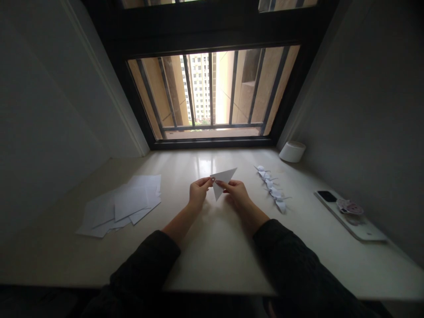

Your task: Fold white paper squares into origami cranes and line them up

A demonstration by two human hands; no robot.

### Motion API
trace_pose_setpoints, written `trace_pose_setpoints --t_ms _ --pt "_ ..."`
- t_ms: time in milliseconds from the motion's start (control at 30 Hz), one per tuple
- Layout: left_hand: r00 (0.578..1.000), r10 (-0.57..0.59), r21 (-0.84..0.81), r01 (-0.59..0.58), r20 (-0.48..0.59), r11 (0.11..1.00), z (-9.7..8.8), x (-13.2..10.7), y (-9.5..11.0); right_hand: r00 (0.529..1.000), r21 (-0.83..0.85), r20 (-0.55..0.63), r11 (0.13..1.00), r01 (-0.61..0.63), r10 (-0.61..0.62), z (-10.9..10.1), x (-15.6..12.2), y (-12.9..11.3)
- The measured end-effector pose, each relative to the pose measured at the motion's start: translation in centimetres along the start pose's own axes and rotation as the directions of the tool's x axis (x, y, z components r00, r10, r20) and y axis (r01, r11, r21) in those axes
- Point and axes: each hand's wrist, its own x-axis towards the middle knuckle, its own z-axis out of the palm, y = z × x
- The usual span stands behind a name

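Note:
A white paper folded into a triangle (224, 179) is held just above the pale table (212, 251), in front of the window. My left hand (198, 192) pinches its left corner with thumb and forefinger. My right hand (236, 191) pinches the paper near its middle, fingers closed on it. Both forearms wear dark sleeves.
A loose pile of white paper sheets (122, 205) lies at the left. A row of several small folded paper figures (272, 187) lies at the right. Farther right are a white phone (349, 214) with a small round object on it, and a white round container (292, 151) by the wall.

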Motion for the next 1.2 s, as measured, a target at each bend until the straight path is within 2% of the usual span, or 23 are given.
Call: trace_pose_setpoints --t_ms 333,667,833,933,1067,1200 --pt "0.995 0.038 -0.034 -0.041 -0.09 0.999 -0.2 0.2 0.8 0.998 -0.053 0.058 0.998 -0.022 0.025 -0.8 0.5 -0.2" --pt "0.994 0.074 -0.033 -0.076 -0.078 0.997 -0.2 0.2 0.4 0.996 -0.185 0.087 0.982 0.025 -0.009 -1.8 1.1 0.1" --pt "0.994 0.073 -0.012 -0.074 -0.08 0.997 -0.4 0.4 0.1 0.983 -0.27 0.175 0.957 0.102 -0.056 -1.9 1.3 0.3" --pt "0.994 0.08 -0.008 -0.081 -0.078 0.997 -0.4 0.4 0.0 0.979 -0.304 0.17 0.939 0.16 -0.112 -1.8 1.3 0.5" --pt "0.991 0.125 -0.023 -0.126 -0.056 0.992 -0.3 0.3 0.2 0.984 -0.256 0.12 0.954 0.155 -0.128 -1.4 1.0 0.9" --pt "0.993 0.113 -0.015 -0.113 0.037 0.994 -0.1 0.0 0.4 0.992 -0.136 0.062 0.984 0.119 -0.111 -1.0 0.8 1.0"
